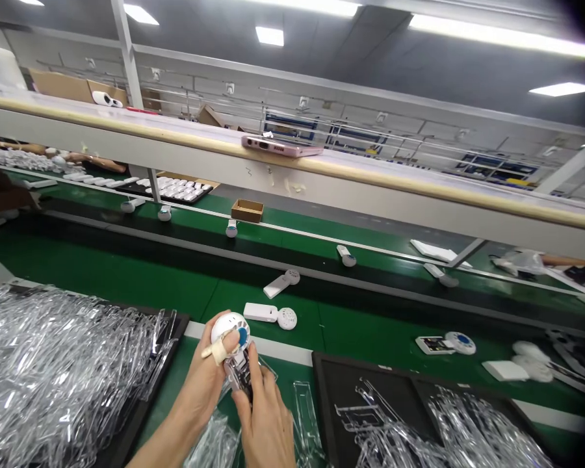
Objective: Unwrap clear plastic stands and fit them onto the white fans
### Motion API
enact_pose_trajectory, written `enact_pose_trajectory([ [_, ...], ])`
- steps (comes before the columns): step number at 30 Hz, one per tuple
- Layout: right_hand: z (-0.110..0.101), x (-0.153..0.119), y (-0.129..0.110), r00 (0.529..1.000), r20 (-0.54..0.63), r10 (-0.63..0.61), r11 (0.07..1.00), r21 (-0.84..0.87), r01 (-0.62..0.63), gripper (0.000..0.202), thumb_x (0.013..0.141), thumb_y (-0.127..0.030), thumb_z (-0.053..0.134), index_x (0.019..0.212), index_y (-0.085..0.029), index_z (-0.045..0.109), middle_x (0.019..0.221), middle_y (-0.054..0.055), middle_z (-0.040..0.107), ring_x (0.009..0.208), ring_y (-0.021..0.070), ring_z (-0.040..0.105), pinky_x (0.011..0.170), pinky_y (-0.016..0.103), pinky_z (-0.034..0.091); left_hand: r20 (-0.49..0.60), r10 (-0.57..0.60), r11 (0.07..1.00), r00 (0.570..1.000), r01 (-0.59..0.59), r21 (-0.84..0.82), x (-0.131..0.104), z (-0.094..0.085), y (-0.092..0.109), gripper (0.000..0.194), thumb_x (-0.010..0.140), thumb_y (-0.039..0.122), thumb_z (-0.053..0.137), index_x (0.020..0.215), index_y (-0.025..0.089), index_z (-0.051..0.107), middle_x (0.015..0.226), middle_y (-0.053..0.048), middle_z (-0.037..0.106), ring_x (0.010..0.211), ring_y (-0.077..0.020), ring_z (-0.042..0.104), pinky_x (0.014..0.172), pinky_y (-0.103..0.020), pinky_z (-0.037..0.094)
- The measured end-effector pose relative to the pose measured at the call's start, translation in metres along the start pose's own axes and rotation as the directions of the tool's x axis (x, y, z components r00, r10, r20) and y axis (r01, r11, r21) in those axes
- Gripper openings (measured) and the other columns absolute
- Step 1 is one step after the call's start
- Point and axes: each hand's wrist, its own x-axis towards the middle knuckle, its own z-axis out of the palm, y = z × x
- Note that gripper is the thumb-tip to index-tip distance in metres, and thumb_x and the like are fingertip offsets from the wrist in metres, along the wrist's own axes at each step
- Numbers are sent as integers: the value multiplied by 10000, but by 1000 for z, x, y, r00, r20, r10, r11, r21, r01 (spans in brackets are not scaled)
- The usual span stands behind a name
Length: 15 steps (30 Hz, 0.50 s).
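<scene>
A white handheld fan [230, 325] with a round head and a blue centre is between my two hands at the lower middle. My left hand [205, 370] is wrapped round its head, with a pale covering on the thumb. My right hand [268, 409] grips the opened handle, where dark inner parts and a clear plastic piece show. Just beyond my hands, a white fan [260, 312] lies on the green bench [185, 286], and another fan [277, 286] lies behind it. Clear plastic frames [306, 416] lie beside my right hand.
A tray [179, 328] heaped with clear frames stands at the left, a black tray [329, 396] with more at the right. Fans, one opened [436, 345], lie rightward. Behind runs a dark conveyor [195, 235] with fans. A phone [283, 148] rests on the overhead shelf. Other people's arms show far left and right.
</scene>
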Motion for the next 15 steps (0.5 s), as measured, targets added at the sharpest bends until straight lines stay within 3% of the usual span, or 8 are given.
enact_pose_trajectory([
  [3, -13, 2, 3, 998, 62, -26, 1000, 0, 26, 671, 914, -365, 383, 1457, -410, -9, 1023, 75, 587, 830, 283, 641, 525, 331, 520, 17, 28, 1000, 999, -28, -5, 2, 5, -2, 676, 659, 395, 754, 1264, 290, 469, 935, -3, 644, 831, -161, 598, 722, -244, 472],
  [7, -26, 7, 9, 993, 11, -118, 989, 93, 117, 682, 926, -291, 383, 1458, -396, -29, 961, 46, 569, 805, 233, 619, 640, 339, 537, 36, 21, 1000, 999, -22, 19, 3, -2, -16, 673, 636, 429, 764, 1243, 274, 518, 1088, -51, 650, 983, -220, 600, 844, -300, 464],
  [12, -17, -1, 13, 968, -14, -250, 963, 100, 250, 683, 866, -261, 509, 1447, -398, 179, 1044, 61, 565, 926, 252, 579, 767, 392, 511, -47, -189, 962, 981, 194, 191, -6, -25, -40, 623, 567, 457, 793, 1097, 170, 638, 1053, -129, 682, 1058, -314, 591, 913, -389, 446],
  [14, -11, -1, 10, 976, -52, -213, 953, 210, 220, 579, 881, -322, 486, 1418, -384, 279, 1102, 59, 563, 1003, 249, 557, 827, 393, 486, -79, -161, 948, 984, 177, 263, -9, -29, -42, 590, 580, 480, 777, 1058, 157, 648, 1016, -128, 691, 1026, -323, 605, 904, -408, 456],
  [15, -7, 1, 9, 988, -85, -132, 941, 301, 152, 503, 905, -359, 432, 1397, -362, 326, 1130, 57, 562, 1031, 237, 549, 854, 382, 472, -101, -119, 944, 988, 144, 296, -9, -29, -41, 574, 575, 480, 779, 1034, 160, 651, 1006, -120, 694, 1023, -323, 606, 911, -411, 455],
])
